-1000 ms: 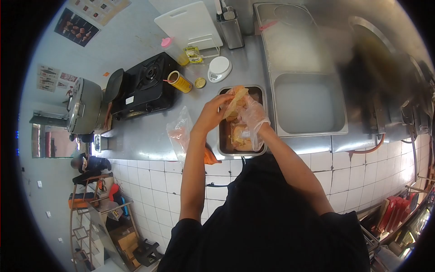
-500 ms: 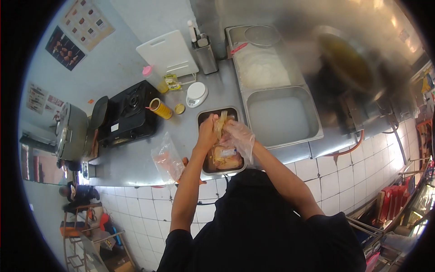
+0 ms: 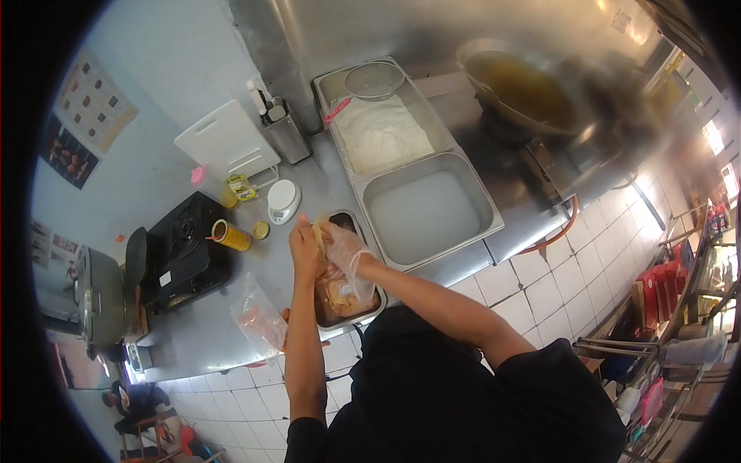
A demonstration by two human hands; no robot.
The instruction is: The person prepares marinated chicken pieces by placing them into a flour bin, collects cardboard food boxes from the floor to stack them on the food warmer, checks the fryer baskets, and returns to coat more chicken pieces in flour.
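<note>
A deep metal tray (image 3: 377,309) at the counter's edge holds raw chicken pieces (image 3: 338,297) in brownish liquid. Over its far half, my bare left hand (image 3: 306,245) is closed on the upper end of a yellowish, limp, bag-like thing (image 3: 319,234). My right hand (image 3: 346,251), in a loose clear plastic glove, is closed around the same thing from the other side. Fingers and glove hide most of it, so its kind is unclear. Left of the tray lies a clear plastic bag (image 3: 258,316) with something orange in it.
Right of the tray stand a pan of pale liquid (image 3: 424,208) and a pan of white flour (image 3: 382,135). A wok of oil (image 3: 521,89) is beyond. To the left are a kitchen scale (image 3: 284,202), a yellow can (image 3: 231,236) and a black stove (image 3: 181,247).
My view has turned, so the counter and its things appear farther left. Both hands stay together over the tray, still on the yellowish thing.
</note>
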